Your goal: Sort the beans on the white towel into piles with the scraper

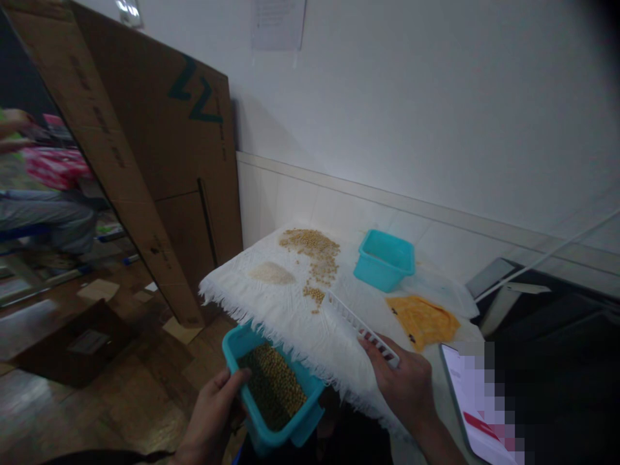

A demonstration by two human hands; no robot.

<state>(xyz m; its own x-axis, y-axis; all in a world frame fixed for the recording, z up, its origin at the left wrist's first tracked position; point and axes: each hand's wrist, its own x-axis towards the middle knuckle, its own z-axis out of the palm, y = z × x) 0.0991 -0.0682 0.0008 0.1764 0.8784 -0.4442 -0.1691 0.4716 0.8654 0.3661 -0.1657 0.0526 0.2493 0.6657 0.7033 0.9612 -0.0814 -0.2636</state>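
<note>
My left hand (213,413) grips the near rim of a teal plastic tub (290,429) held just below the table's front edge; the tub holds greenish-brown beans (274,387). My right hand (404,381) is closed on the end of a long white ruler-like strip (351,318) lying on a white fringed cloth (290,316). The strip's far end reaches toward a scatter of tan soybeans (312,248). A small heap of white grains (272,273) lies left of the beans.
A second teal tub (385,259) stands empty at the back of the cloth. A yellow-orange pile (421,320) lies to its right. A tablet (472,394) sits at the right. A large cardboard sheet (159,148) leans on the wall at left. A person sits far left.
</note>
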